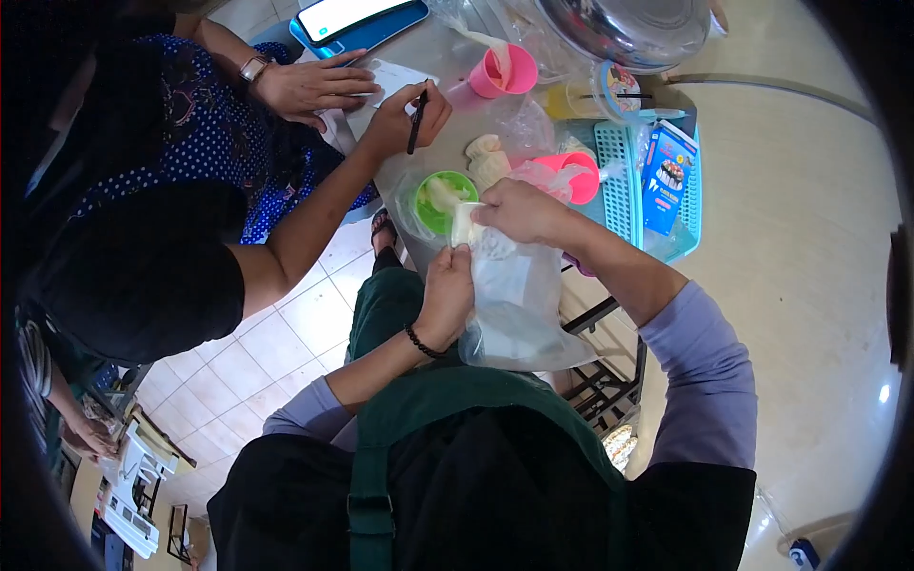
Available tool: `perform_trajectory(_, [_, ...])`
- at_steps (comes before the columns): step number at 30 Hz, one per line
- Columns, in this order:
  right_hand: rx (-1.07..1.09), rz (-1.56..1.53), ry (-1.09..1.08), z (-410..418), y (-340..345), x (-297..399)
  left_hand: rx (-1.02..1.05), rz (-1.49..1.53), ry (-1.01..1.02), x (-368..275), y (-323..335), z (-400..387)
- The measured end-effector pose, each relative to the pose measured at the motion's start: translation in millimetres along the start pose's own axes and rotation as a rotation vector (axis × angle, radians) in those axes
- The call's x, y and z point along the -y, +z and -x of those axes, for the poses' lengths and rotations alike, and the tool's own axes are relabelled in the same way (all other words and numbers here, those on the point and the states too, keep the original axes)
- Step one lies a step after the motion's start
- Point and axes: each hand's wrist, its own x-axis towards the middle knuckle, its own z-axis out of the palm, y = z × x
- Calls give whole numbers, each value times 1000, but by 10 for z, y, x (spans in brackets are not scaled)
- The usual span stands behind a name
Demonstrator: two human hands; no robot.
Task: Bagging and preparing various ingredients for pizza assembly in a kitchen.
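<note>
A clear plastic bag point(510, 307) hangs in front of my green apron, with its upper end between my two hands. My left hand point(448, 285) pinches the bag's upper left edge from below, thumb up. On the other side, my right hand point(525, 210) grips the top of the same bag, beside a folded white part point(465, 225). What lies under the right fingers is partly hidden. Just beyond my hands stands a green cup point(428, 210) with a pale, creamy-looking filling in plastic inside it. Pale twisted bundles point(489, 163) lie next to the cup.
Two pink cups point(532, 68) lined with plastic bags stand on the metal table. Right of them are a turquoise basket point(620, 178) with a blue box point(670, 182), a lidded drink point(571, 100) and a metal bowl point(628, 28). At left, a co-worker's hand point(410, 118) holds a pen.
</note>
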Motion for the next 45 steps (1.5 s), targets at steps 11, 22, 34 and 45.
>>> perform_trajectory(11, [180,-88,35,-17,-115,56,86,209,-82,-128,-25,-124])
perform_trajectory(22, [82,-327,234,-105,80,-58,126,198,-110,-101,77,-120])
perform_trajectory(34, [185,-133,196,-82,-12,36,164,139,-15,-145,12,-122])
perform_trajectory(45, [-59,104,39,-37,130,20,83,102,-59,-65,95,-84])
